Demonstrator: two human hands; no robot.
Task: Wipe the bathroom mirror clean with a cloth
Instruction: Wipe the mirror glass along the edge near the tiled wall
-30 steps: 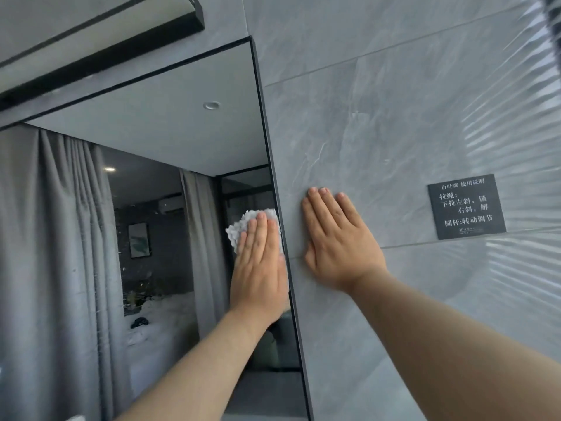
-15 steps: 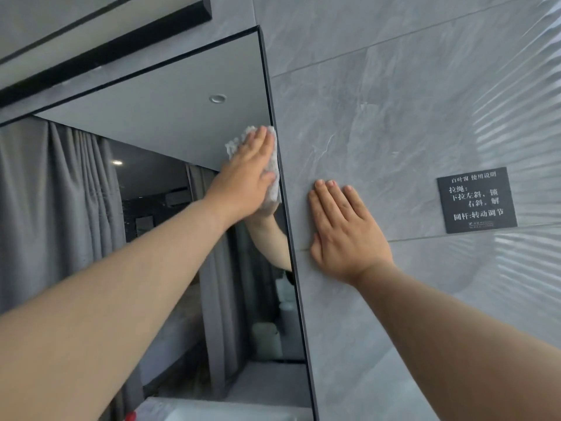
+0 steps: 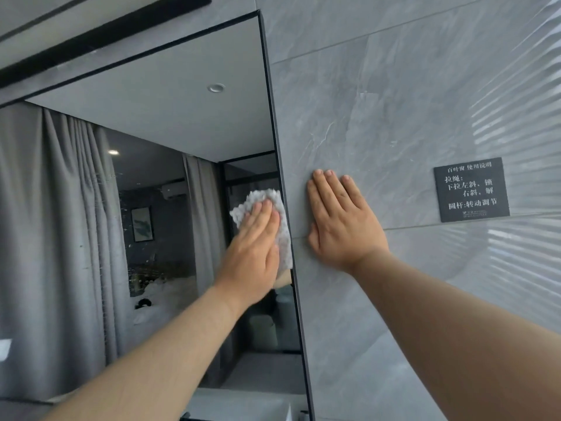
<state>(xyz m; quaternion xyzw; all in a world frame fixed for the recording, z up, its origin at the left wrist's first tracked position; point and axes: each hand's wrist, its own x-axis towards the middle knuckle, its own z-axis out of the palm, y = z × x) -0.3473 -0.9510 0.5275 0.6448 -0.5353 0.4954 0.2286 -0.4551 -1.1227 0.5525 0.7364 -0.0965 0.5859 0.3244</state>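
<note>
The large black-framed mirror (image 3: pixel 145 189) fills the left half of the view and reflects grey curtains and a bedroom. My left hand (image 3: pixel 253 253) lies flat with straight fingers and presses a white fluffy cloth (image 3: pixel 280 220) against the glass close to the mirror's right edge, at mid height. Part of the cloth sticks out above and to the right of the fingers. On the grey tiled wall just right of the mirror frame, my right hand (image 3: pixel 341 221) rests flat, fingers straight and together.
A small black sign (image 3: pixel 471 189) with white lettering hangs on the grey tiled wall (image 3: pixel 379 110) to the right. A black strip (image 3: pixel 100 34) runs above the mirror. A white basin edge (image 3: pixel 243 405) shows at the bottom.
Half a second ago my left hand pressed the cloth high up by the mirror's right edge; it has slid back down to mid height. My right hand has stayed on the wall.
</note>
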